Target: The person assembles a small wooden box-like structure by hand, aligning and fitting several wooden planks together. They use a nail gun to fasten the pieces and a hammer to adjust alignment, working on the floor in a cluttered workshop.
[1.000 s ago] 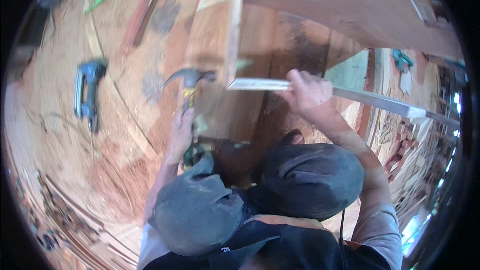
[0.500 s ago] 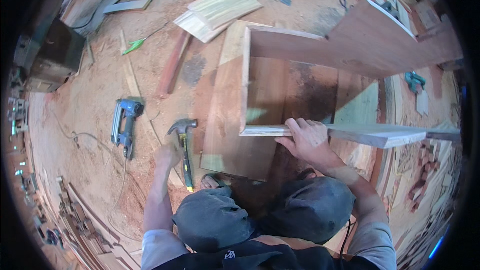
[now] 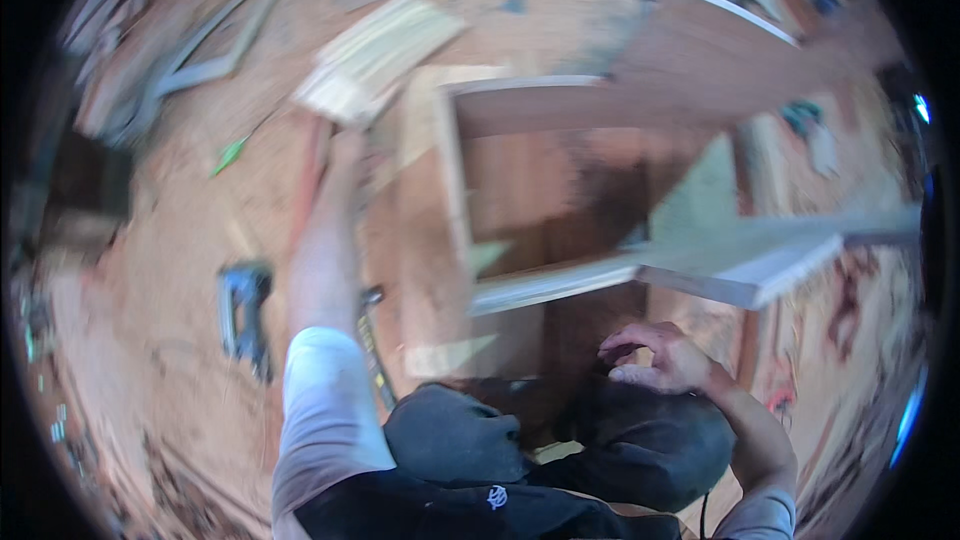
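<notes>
My left hand [image 3: 347,145] is stretched far forward, at the near corner of two pale thin boards [image 3: 385,50]. Motion smears its fingers, so a grip cannot be made out. My right hand [image 3: 662,358] hovers by my right knee with fingers loosely curled, thumb apart and nothing in it. Just beyond it stands an open wooden frame [image 3: 456,190] made of boards on edge, which that hand does not touch. A claw hammer [image 3: 374,355] lies on the floor, partly covered by my left arm. Left of that arm rests a blue nail gun [image 3: 243,320].
Under the frame lies a wide brown board [image 3: 425,240]. A reddish wood strip [image 3: 308,180] runs beside my left forearm. A green tool [image 3: 803,120] lies at the right, a bright green object [image 3: 229,155] at the left. An angled wooden piece [image 3: 205,72] lies far left.
My left hand has gone from beside the hammer forward to the pale boards. My right hand has let go of the frame's near edge and drawn back to my knee. The view has shifted.
</notes>
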